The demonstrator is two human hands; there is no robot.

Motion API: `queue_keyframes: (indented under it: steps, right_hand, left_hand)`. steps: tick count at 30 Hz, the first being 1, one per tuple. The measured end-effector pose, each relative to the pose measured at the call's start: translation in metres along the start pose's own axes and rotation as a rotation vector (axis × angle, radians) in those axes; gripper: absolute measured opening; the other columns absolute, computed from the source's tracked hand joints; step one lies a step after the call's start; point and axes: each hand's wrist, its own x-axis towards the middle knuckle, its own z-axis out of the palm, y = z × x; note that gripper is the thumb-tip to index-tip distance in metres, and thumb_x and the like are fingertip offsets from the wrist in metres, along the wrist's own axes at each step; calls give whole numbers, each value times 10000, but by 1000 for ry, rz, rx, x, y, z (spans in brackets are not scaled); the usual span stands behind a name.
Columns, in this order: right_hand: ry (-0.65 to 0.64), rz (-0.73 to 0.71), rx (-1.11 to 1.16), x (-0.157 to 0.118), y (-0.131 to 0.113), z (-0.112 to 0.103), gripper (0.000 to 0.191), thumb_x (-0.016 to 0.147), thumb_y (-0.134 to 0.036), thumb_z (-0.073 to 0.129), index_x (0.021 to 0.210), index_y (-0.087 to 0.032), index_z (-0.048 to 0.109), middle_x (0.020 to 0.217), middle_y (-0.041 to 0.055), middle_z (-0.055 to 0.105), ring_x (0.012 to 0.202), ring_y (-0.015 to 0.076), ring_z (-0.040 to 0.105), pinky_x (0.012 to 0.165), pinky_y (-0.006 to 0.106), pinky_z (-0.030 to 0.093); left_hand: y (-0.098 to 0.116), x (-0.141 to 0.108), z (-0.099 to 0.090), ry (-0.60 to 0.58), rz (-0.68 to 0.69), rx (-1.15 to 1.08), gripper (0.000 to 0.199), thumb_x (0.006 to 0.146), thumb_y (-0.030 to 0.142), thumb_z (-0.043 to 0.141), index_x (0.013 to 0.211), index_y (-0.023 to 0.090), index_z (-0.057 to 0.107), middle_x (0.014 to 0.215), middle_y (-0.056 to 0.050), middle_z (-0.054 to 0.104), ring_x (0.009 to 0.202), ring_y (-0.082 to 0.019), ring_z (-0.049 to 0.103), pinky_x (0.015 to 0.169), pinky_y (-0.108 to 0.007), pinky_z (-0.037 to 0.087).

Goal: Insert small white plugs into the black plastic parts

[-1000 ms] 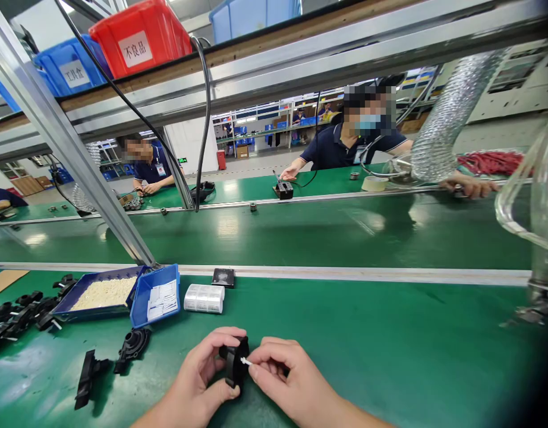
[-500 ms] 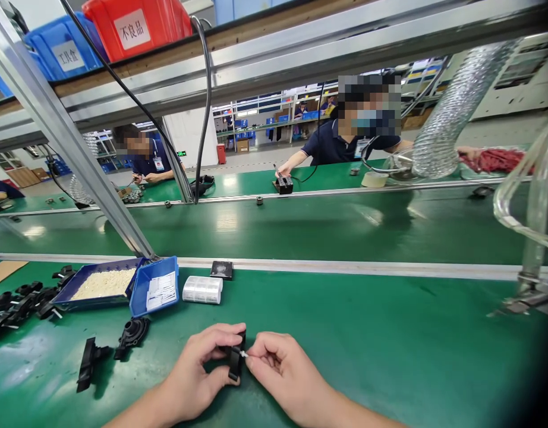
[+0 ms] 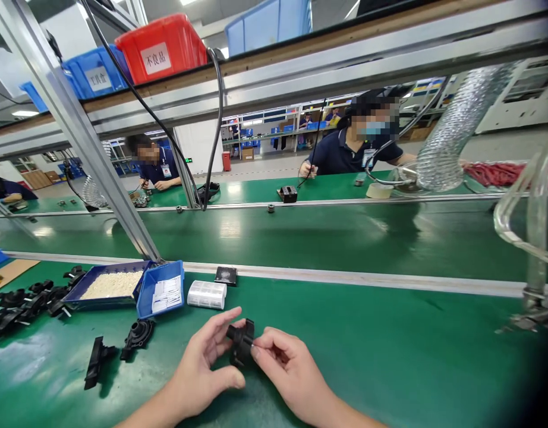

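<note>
The left hand grips the round black plastic housing steady while the right hand should press its pinched small white insert squarely inward.

blue tray of white bits, label roll beside it (red bin overhead).

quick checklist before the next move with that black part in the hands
1. Black part held off the mat by left hand: ok.
2. Right hand fingertips pressed to the part's side: ok.
3. Small white piece fully seated in the part: cannot tell, fingers hide it.
4. Blue tray of white pieces within view at left: ok.
5. Spare black parts lie apart from the hands: ok.
6. Green mat by the hands free of loose pieces: ok.
</note>
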Motion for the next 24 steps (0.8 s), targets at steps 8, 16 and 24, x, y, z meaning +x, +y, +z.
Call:
queue_keyframes:
  steps: [8,16,24]
  right_hand:
    - [-64,79,110,4,8,0,519,975,-598,653,1279,-179,621,921,23,546,701,148,463,659,276,393]
    - [-17,94,115,5,14,-2,618,965,-684,625,1332,-190,570,1034,44,548,668,125,439,661,282,387]
    - [-10,86,94,8,15,-2,643,915,-739,653,1268,-201,644,965,36,583,628,121,464,637,265,422]
  left_hand:
    - [23,25,-11,153,151,368,244,978,356,676,1161,215,756,1138,-106,793,1055,-276,746,938,-353,593]
    - [59,134,-43,253,337,918,251,886,133,628,1019,243,810,1003,-82,819,966,-305,747,951,-385,544]
    - [45,143,-49,298,285,869,273,895,130,619,1040,258,813,991,-75,823,937,-307,748,917,-377,523]
